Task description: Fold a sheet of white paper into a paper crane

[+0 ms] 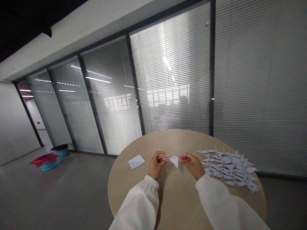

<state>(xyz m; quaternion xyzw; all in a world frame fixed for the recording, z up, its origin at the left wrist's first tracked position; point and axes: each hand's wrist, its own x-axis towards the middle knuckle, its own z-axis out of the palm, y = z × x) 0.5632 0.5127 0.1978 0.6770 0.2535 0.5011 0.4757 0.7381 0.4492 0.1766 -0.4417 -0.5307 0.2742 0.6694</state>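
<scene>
Paper fold [174, 161] between left hand [157, 165] and right hand [192, 165]

Tally: one left hand [157, 165] and one right hand [192, 165], two in all. One folded paper [175, 161] between them. One paper sheet [136, 161] on one round bench [177, 199]. Paper cranes [227, 167]: over a dozen, overlapping, exact count not readable. Two buckets [61, 151] on the floor; second bucket [49, 165].
</scene>
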